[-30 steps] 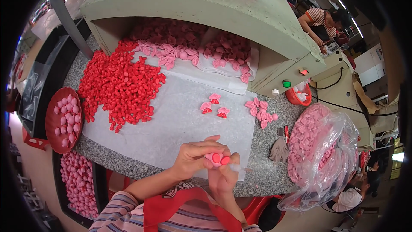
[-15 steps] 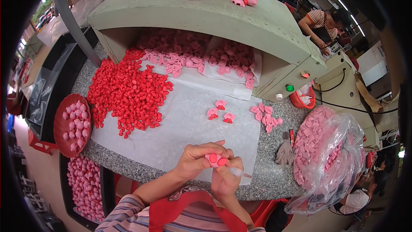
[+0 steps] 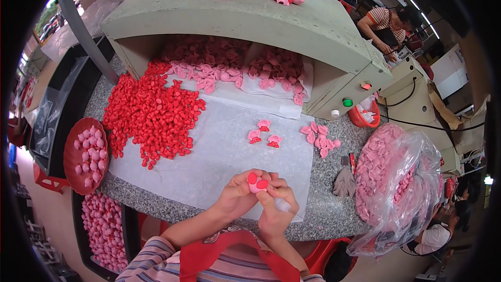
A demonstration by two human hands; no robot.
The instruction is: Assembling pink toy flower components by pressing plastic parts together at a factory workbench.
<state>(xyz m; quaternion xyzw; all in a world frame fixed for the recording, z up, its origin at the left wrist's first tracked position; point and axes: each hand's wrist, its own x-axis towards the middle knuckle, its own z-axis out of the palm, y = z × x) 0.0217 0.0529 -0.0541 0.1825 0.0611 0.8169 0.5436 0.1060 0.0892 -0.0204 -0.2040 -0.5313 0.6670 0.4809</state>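
Above the near edge of the worktable, my left hand (image 3: 233,197) and my right hand (image 3: 275,220) meet around a small pink toy figure (image 3: 255,188) with two red oval feet. The feet face up, and fingers of both hands pinch the figure from either side. Tucked in my right hand is also a whitish translucent squeeze bottle (image 3: 282,205), mostly covered by the fingers. Beyond the hands, several pink pieces with red parts (image 3: 254,136) rest on white paper (image 3: 219,151). A large heap of small red pieces (image 3: 156,120) lies to their left.
A pale green metal housing (image 3: 235,15) spans the back, with pink pieces (image 3: 219,70) in its opening. At left are a red bowl (image 3: 71,162) and a black crate (image 3: 81,230) of pink balls. A clear bag of pink parts (image 3: 386,177) bulges at right. Another person (image 3: 386,26) works beyond.
The toy figure has tilted and moved slightly up and left between my fingers. The bottle's thin tip, which stuck out to the right, no longer shows. The whole view has shifted slightly.
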